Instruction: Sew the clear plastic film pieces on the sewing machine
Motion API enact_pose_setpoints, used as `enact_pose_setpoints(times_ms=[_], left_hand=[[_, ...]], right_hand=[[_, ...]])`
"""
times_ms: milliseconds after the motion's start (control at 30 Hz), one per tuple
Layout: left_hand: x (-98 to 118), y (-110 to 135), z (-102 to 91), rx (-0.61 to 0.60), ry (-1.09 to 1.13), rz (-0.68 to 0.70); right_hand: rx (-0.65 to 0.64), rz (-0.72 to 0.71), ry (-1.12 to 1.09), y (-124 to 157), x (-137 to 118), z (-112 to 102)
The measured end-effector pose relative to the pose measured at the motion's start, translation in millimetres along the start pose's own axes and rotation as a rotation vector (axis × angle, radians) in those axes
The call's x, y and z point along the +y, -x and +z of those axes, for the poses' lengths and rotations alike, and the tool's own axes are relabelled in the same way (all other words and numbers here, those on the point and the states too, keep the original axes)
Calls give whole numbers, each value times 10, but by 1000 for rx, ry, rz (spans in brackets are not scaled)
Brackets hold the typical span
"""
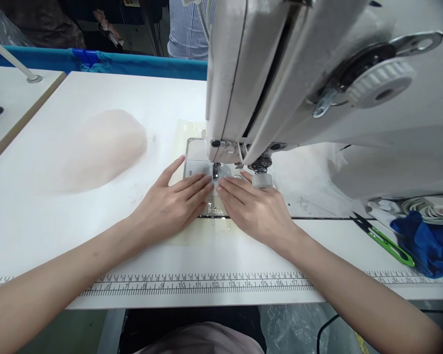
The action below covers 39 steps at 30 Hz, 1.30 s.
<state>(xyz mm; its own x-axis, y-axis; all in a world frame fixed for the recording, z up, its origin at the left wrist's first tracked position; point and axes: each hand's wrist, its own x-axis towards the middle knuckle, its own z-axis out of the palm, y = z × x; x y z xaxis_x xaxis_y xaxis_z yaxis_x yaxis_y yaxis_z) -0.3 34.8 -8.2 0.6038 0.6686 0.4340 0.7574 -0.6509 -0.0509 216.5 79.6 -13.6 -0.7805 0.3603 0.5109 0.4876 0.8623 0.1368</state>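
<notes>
My left hand lies flat on the white table, fingers stretched toward the presser foot of the white sewing machine. My right hand lies flat opposite it, fingertips almost meeting the left ones. Both press down a small sheer, nearly clear piece of fabric over the metal needle plate. Neither hand grips anything.
A heap of pale pink sheer fabric lies to the left. Green-handled thread snips and blue cloth sit at the right. A printed ruler runs along the table's front edge. A person in a striped shirt stands behind.
</notes>
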Motion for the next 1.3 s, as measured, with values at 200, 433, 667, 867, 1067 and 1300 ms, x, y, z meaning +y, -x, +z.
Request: enact_pose_setpoints(times_ms=[200,433,667,867,1067,1300], left_hand=[[62,46,-63,-86,-106,28],[127,73,-57,-7,-144,17],[101,69,-25,23,-95,3],[33,37,17,10,-73,-34],[-23,21,54,-11,-45,-75],[-63,15,84,-18,-21,-107]], right_hand=[[-51,81,-57,-3,-6,2],[-41,51,-37,45,-34,-42],[-8,37,-2,43,-26,-15],[-34,39,44,14,2,12],[-48,69,61,-26,4,12],[-54,74,58,-17,14,29]])
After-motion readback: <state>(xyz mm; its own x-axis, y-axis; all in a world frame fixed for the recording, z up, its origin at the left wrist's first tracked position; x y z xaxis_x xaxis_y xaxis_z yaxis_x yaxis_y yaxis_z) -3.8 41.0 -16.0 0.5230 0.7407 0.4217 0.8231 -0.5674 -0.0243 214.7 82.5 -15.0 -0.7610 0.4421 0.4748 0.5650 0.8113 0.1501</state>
